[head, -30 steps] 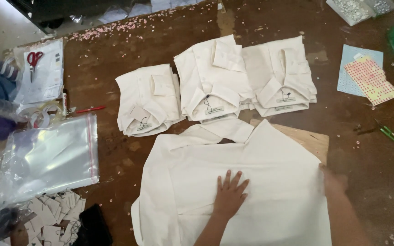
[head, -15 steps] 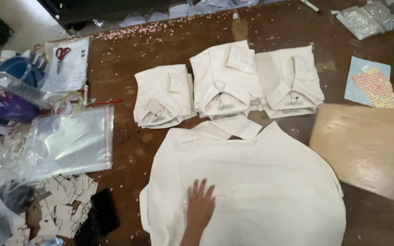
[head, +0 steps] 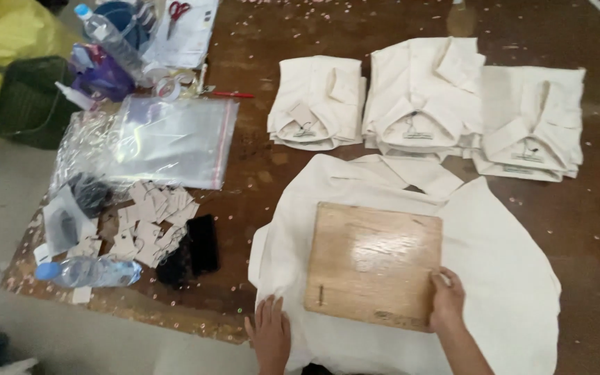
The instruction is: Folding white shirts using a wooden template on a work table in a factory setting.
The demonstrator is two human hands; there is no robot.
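Step in hand: seating the wooden board (head: 373, 262) on the spread cream shirt (head: 501, 278), lower centre of the frame.

Right hand (head: 447, 300): at the board's lower right corner, fingers curled over the edge, gripping it. Left hand (head: 269, 332): flat and open, fingers spread, pressing the shirt's lower left hem just beside the board; it grips nothing.

Procedure, as judged from this view:
1. Centre the board under the collar (head: 411, 170), its long edges parallel to the shirt's sides. At present it sits slightly left of the collar's mid-line.
2. Keep the left palm flat, so the fabric does not creep or crease while the board is nudged.
3. Slide the board rather than lift it; the cloth looks light and likely to ride up.

Containers, near to far:
- Lying water bottle (head: 88, 271), lower left: clear, blue cap, appears partly filled.
- Loose heap of card tags (head: 148, 221) beside it, in no container.
- Clear zip bag (head: 168, 141), left centre: flat; contents cannot be told through the glare.
- Second water bottle (head: 109, 40), upper left, tilted among clutter; level unclear.

Far row, upper centre to right: three stacks of folded shirts (head: 423, 94), collars toward the camera, the right two touching.
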